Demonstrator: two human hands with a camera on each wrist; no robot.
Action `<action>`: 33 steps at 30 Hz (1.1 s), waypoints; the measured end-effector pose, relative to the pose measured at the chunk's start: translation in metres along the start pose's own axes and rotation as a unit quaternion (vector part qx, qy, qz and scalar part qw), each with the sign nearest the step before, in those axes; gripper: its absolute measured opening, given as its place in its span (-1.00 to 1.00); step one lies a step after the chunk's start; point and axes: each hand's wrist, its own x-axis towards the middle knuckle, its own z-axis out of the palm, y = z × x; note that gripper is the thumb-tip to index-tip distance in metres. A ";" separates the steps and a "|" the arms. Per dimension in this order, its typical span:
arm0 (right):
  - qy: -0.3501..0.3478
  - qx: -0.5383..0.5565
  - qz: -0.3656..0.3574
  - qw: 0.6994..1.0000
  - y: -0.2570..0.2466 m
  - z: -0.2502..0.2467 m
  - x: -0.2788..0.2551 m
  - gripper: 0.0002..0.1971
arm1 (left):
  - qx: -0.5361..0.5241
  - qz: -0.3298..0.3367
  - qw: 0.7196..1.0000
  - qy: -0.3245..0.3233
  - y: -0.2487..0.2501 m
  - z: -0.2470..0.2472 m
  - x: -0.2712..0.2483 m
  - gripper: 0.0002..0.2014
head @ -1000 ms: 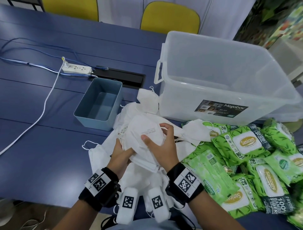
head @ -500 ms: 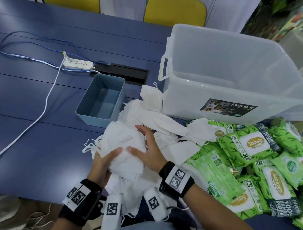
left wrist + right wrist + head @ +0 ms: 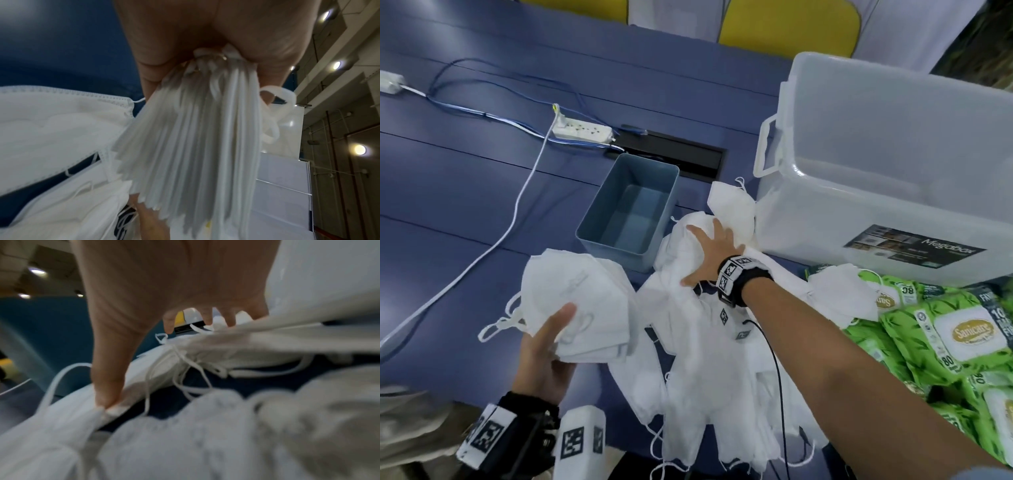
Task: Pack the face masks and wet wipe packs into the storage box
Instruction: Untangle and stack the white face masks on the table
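My left hand [image 3: 548,346] grips a stack of white face masks [image 3: 578,301] above the table's near left; in the left wrist view the stack [image 3: 195,146] fans out from between thumb and fingers. My right hand [image 3: 709,253] lies spread on the loose pile of masks [image 3: 709,359] further back, fingers straight, thumb [image 3: 109,378] pressing a mask [image 3: 205,353]. The clear storage box [image 3: 893,164] stands at the back right. Green wet wipe packs [image 3: 945,339] lie in a heap in front of it.
A small blue-grey bin [image 3: 630,209] stands left of the mask pile. A white power strip [image 3: 582,132] with white and blue cables [image 3: 482,236] lies on the blue table [image 3: 448,192] to the left. Yellow chairs [image 3: 787,24] stand behind.
My right hand let go of the stack and reached forward onto the loose masks near the box. My left hand kept the stack and moved it left.
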 end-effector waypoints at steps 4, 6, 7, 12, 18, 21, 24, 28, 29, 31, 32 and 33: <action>0.023 -0.052 -0.002 0.998 0.000 -0.001 0.008 -0.10 | 0.003 0.002 1.000 0.016 0.001 -0.007 0.001 -0.59; 0.056 -0.052 -0.016 0.997 0.005 -0.004 0.007 -0.30 | 0.007 -0.003 1.000 0.014 0.001 -0.007 0.002 -0.54; 0.066 -0.045 -0.023 0.997 0.008 -0.004 0.005 -0.38 | 0.010 -0.005 1.000 0.010 0.001 -0.006 0.003 -0.54; 0.109 0.065 -0.063 0.990 0.030 0.004 -0.029 -0.60 | 0.025 -0.005 1.000 -0.013 0.001 0.002 0.007 -0.53; 0.194 0.118 -0.133 0.965 0.063 0.004 -0.099 -0.64 | -0.003 -0.017 1.000 -0.014 0.002 0.006 0.017 -0.57; 0.036 0.054 -0.175 0.982 0.065 -0.004 -0.132 -0.65 | -0.014 -0.030 0.999 -0.002 0.001 0.009 0.021 -0.58; -0.118 0.049 -0.148 0.981 0.054 -0.008 -0.149 -0.60 | -0.018 -0.031 0.999 0.002 0.000 0.011 0.021 -0.61; 0.070 0.153 -0.143 0.975 0.033 -0.022 -0.117 -0.79 | -0.018 -0.029 0.999 0.013 0.001 0.010 0.018 -0.60; 0.109 0.171 -0.136 0.970 0.025 -0.024 -0.101 -0.85 | -0.018 -0.027 0.999 0.014 0.001 0.010 0.016 -0.62; 0.154 0.170 -0.120 0.966 0.007 -0.023 -0.062 -0.85 | -0.012 -0.023 1.000 0.011 0.002 0.010 0.011 -0.66; 0.156 0.162 -0.106 0.968 -0.001 -0.021 -0.042 -0.78 | -0.006 -0.021 1.000 0.009 0.002 0.011 0.009 -0.67; 0.147 0.154 -0.083 0.974 -0.008 -0.019 -0.024 -0.69 | 0.002 -0.017 1.000 0.005 0.001 0.010 0.006 -0.66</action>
